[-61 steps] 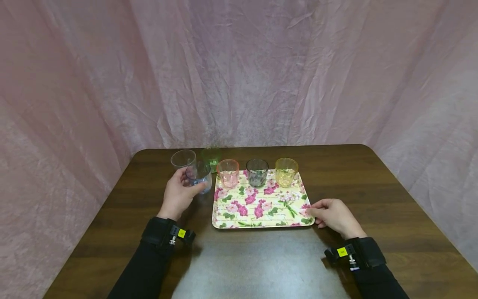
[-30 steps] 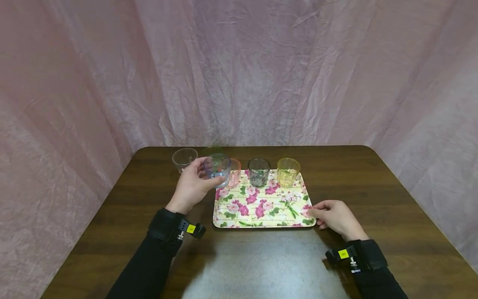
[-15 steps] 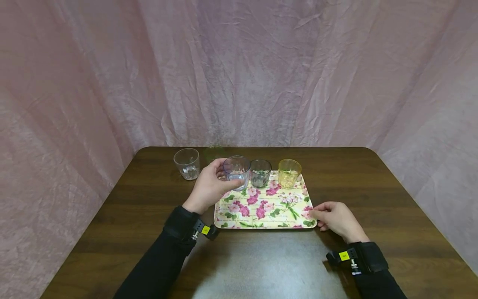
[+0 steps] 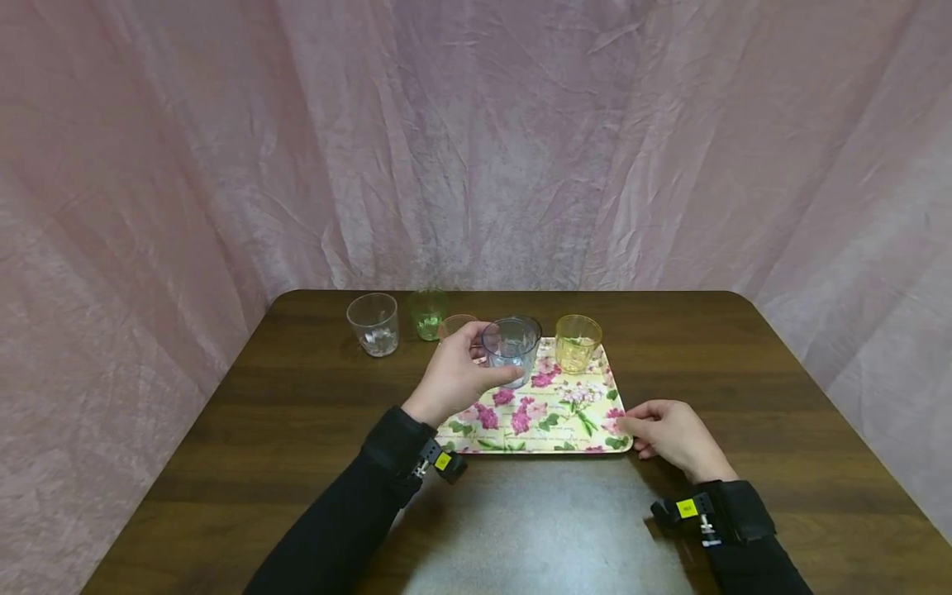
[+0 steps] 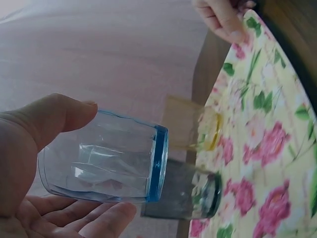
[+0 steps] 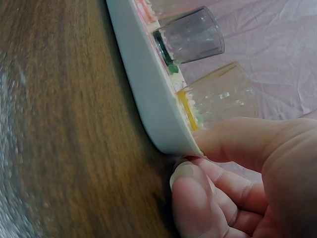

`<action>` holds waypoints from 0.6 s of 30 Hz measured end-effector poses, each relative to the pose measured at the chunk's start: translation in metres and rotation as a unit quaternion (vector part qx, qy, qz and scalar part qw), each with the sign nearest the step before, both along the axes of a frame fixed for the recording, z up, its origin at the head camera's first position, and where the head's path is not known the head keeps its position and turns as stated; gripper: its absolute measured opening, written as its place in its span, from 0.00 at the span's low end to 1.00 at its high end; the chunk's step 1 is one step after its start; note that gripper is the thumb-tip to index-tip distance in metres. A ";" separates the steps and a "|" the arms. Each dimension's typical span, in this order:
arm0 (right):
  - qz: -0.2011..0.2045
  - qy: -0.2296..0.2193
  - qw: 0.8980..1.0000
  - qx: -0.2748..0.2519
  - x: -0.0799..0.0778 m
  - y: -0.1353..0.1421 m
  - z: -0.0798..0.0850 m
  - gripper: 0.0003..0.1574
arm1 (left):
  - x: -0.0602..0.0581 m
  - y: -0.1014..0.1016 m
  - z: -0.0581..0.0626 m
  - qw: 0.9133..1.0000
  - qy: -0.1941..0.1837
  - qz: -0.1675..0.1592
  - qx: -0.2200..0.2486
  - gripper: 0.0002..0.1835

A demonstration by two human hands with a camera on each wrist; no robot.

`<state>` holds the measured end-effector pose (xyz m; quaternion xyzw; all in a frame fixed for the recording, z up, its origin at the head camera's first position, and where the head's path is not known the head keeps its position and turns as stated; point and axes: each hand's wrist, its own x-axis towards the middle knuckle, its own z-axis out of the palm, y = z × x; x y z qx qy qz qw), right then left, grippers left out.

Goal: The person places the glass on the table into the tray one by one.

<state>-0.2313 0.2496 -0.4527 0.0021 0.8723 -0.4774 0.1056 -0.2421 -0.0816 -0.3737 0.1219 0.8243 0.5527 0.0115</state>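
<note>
My left hand [image 4: 457,376] grips a clear glass with a blue base [image 5: 106,158], thumb on one side and fingers on the other. It is held above the flowered tray [image 4: 550,438], overlapping a grey glass [image 5: 188,191] in the head view. A yellow glass [image 4: 578,345] stands upright at the tray's back right, and a pink glass [image 4: 458,321] at its back left, mostly hidden behind my left hand. At the tray's front right corner, my right hand [image 4: 673,434] pinches the rim between thumb and fingers.
Left of the tray, a clear glass [image 4: 374,326] and a green glass [image 4: 428,316] stand on the brown wooden table [image 4: 297,397]. A pink curtain [image 4: 476,149] hangs behind the table's far edge.
My left hand has carried the blue-based glass rightward from beside the clear glass, past the pink glass, to in front of the grey one. My right hand keeps its place at the tray corner.
</note>
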 end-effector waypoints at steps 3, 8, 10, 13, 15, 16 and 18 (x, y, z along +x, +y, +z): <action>0.002 0.000 1.000 -0.005 0.000 0.000 0.000 0.18 | -0.001 0.007 -0.003 1.000 -0.006 -0.009 -0.001 0.39; 0.003 0.000 1.000 -0.006 0.001 0.000 0.001 0.17 | -0.001 0.017 -0.009 1.000 -0.008 -0.015 -0.005 0.40; 0.005 0.002 1.000 -0.007 0.001 0.000 0.001 0.17 | -0.002 0.021 -0.010 1.000 -0.004 -0.021 -0.005 0.40; 0.009 0.004 1.000 -0.012 0.001 0.000 0.001 0.17 | -0.003 0.027 -0.013 1.000 0.005 -0.025 -0.011 0.39; 0.012 0.005 1.000 -0.017 0.001 0.000 0.001 0.17 | -0.004 0.031 -0.016 1.000 0.011 -0.027 -0.012 0.39; 0.012 0.005 1.000 -0.018 0.001 0.000 0.001 0.17 | -0.004 0.033 -0.017 0.999 0.013 -0.025 -0.015 0.38; 0.013 0.006 1.000 -0.017 0.001 0.000 0.001 0.16 | -0.004 0.038 -0.020 0.999 0.017 -0.024 -0.019 0.38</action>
